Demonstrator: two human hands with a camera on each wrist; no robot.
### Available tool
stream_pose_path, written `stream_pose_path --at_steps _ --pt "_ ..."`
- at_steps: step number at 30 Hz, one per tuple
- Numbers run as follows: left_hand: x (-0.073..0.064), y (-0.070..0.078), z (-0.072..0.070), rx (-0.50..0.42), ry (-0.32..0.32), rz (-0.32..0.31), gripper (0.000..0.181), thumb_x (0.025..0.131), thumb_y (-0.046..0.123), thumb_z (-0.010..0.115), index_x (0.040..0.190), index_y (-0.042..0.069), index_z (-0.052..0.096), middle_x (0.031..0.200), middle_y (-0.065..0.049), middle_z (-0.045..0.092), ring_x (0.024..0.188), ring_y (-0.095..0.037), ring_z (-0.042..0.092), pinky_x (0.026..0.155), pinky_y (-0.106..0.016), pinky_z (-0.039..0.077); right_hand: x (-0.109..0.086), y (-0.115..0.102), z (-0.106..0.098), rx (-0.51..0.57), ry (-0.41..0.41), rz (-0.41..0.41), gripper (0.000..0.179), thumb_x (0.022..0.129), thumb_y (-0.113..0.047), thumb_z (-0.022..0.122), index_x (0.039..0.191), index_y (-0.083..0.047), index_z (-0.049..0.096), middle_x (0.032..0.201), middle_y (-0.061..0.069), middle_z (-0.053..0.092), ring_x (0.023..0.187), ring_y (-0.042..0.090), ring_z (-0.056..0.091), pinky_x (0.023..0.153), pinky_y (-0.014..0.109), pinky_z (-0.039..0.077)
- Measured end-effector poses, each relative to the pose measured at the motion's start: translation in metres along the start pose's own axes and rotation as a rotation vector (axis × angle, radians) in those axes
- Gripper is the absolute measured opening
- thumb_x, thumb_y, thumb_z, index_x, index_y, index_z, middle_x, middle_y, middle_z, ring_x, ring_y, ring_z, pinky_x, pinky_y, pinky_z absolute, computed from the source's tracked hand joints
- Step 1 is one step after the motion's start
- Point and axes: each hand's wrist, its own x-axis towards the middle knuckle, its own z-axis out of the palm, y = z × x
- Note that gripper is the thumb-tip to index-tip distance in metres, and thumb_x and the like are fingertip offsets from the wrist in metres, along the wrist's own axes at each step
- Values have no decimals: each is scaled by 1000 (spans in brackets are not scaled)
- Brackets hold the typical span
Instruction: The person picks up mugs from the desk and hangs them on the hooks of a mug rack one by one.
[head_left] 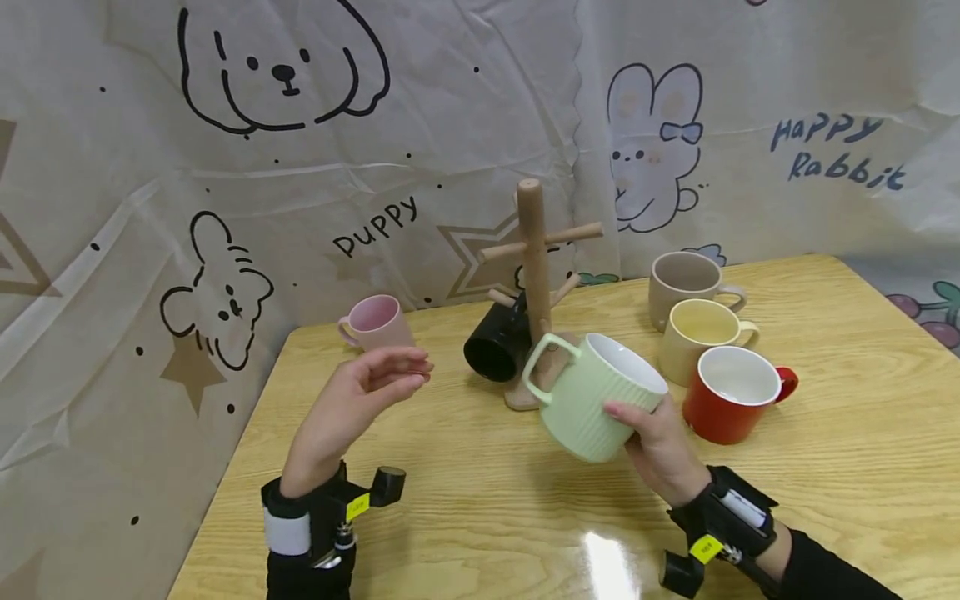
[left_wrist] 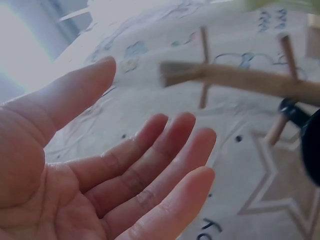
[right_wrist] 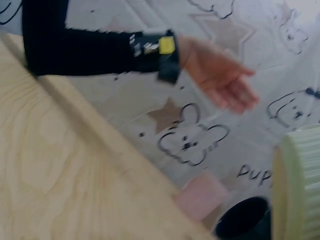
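A person's right hand point(head_left: 663, 450) grips a ribbed green mug point(head_left: 592, 408) above a wooden table point(head_left: 450, 508), in front of a wooden stand point(head_left: 534, 258) near the back edge. The step in hand looks like carrying the mug: it is tilted, its white inside turned up and to the right, its handle point(head_left: 528, 374) on the left, toward the stand. The next move seems to call for a steady hold and a turn of the wrist that keeps the handle free, clear of the black mug point(head_left: 495, 343) hanging on a lower peg. The upper pegs point(head_left: 574, 234) are bare.

The right thumb is clamped on the mug's outer wall near the rim; the other fingers are mostly hidden behind it. The left hand point(head_left: 356, 408) holds nothing: its fingers bend loosely, with the thumb well apart from them in the left wrist view.

Beyond the left hand, a pink mug point(head_left: 384, 327) stands near the back left corner. Toward the right edge stand gray point(head_left: 662, 292), yellow point(head_left: 686, 343) and red point(head_left: 716, 410) mugs, the gray one nearest the back edge.
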Motion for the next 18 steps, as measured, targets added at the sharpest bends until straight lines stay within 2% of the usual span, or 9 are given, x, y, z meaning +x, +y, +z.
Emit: stream_pose_path --at_steps 4,9,13,18 --pt "-7 2 -11 -8 -18 -14 36 90 18 59 121 0 52 114 -9 60 102 -9 61 89 -19 48 5 11 1 40 48 -20 38 84 -3 57 117 -18 48 106 -6 58 96 9 56 84 27 48" --pt "-10 3 -13 15 -70 -11 35 90 17 59 119 -1 53 114 -14 60 101 -10 62 89 -20 48 13 19 3 55 117 -14 35 84 -4 57 115 -19 48 105 -6 57 96 8 56 84 26 47" --pt "-10 3 -13 19 -44 -3 33 90 16 58 118 -1 54 113 -18 59 99 -9 62 87 -20 48 19 24 3 94 152 -34 32 83 -2 56 110 -19 53 101 -7 59 93 8 57 82 25 48" --pt "-11 4 -14 25 -15 -1 33 91 17 57 119 -1 54 111 -14 61 96 -8 62 85 -20 49 21 30 4 92 172 -18 31 82 1 55 107 -19 55 98 -6 61 90 7 59 80 25 49"
